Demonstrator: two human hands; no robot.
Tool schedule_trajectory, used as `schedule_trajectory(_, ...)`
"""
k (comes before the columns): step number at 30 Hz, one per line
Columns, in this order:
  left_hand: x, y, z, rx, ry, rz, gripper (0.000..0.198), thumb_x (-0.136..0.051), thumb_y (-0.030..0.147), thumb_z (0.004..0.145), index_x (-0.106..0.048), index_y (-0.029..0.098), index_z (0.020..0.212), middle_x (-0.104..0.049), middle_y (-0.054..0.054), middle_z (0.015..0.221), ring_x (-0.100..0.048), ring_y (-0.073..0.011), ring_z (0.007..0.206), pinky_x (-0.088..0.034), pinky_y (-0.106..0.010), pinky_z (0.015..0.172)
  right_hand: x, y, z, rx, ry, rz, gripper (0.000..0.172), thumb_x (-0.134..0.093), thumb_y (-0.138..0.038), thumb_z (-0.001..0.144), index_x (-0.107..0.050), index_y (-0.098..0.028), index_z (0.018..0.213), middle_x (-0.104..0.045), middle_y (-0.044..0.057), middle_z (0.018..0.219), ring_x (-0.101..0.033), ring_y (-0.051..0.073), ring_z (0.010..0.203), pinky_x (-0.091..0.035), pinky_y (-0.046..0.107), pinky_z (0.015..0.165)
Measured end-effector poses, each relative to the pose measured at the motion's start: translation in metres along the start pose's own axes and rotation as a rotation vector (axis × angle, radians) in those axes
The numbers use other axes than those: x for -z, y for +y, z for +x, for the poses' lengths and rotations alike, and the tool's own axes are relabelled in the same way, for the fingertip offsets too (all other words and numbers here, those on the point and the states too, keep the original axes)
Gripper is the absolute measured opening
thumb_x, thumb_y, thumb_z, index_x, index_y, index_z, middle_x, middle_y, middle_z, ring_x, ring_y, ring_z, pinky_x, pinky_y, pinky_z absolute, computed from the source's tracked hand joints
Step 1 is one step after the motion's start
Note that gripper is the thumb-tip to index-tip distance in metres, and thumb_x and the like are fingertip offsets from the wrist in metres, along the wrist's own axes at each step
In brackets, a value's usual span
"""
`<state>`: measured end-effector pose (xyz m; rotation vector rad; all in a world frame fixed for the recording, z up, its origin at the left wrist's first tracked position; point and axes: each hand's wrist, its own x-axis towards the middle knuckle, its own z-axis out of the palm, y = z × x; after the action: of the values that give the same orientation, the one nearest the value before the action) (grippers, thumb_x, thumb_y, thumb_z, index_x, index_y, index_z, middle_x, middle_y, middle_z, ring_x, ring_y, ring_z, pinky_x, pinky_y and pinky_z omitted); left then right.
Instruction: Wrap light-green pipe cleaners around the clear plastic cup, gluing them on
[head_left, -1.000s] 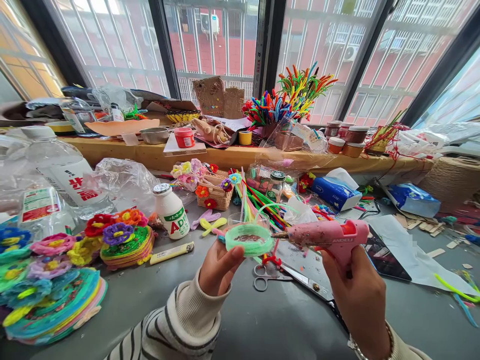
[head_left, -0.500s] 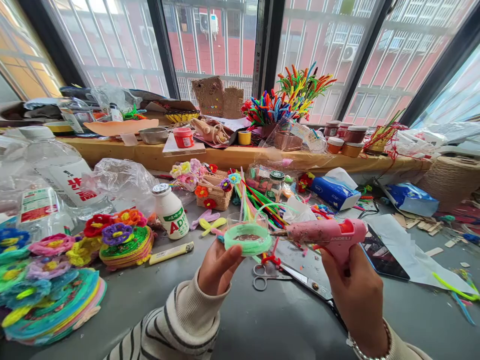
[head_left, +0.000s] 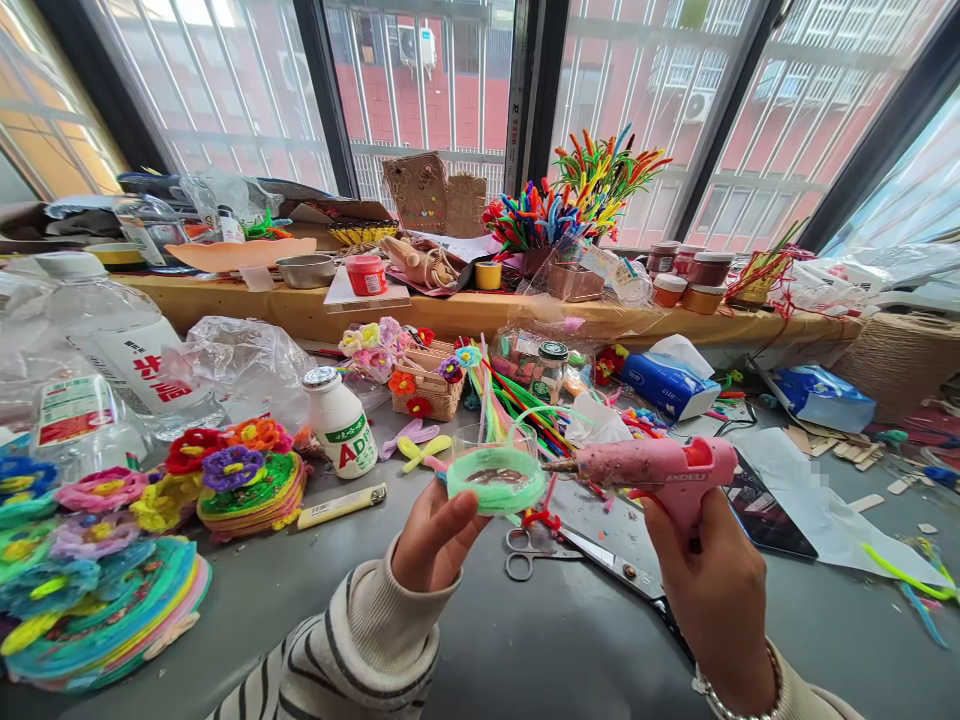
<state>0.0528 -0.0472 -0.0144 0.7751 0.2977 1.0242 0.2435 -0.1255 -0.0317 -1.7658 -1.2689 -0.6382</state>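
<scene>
My left hand (head_left: 435, 535) is closed on a small clear cup (head_left: 493, 440), thumb in front and fingers behind it. Pale green pipe cleaner (head_left: 501, 498) wraps round the cup's lower part, and a loose strand of it arcs up to the right. In my right hand (head_left: 712, 595) is a pink glue gun (head_left: 652, 468), gripped by its handle. Its nozzle points left and is right by the green wrap; whether they touch I cannot tell. Small scissors (head_left: 521, 555) and larger black-handled scissors (head_left: 626, 570) lie on the table below.
On the left stand pipe-cleaner flower pieces (head_left: 112, 610), a lighter (head_left: 341, 506), a white bottle (head_left: 341, 430) and large clear bottles (head_left: 142, 350). A phone (head_left: 769, 510), white paper (head_left: 840, 520) and tissue packs (head_left: 667, 385) lie right. Behind runs a cluttered ledge (head_left: 450, 312).
The cup has turned slightly in my left hand, so its clear wall shows more above the green wrap. The glue gun has barely shifted and stays close to it.
</scene>
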Motion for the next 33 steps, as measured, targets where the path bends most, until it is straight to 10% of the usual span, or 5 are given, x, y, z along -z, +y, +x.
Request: schedule_trajectory(33,0.0014,0.0047,-0.0034,0.029,-0.137,-0.014,0.036,-0.056,0.033,0.074,-0.058,0.018,0.107,-0.058,-0.007,0.116,-0.048,-0.026,0.111,-0.035,-0.037,0.097,0.0021,-0.0008,0.0005,-0.049,-0.009,0.022,0.03,-0.044,-0.046,0.078,-0.05,-0.018,0.07,-0.038,-0.007,0.04,-0.036,0.009,0.031,-0.029,0.021,0.032)
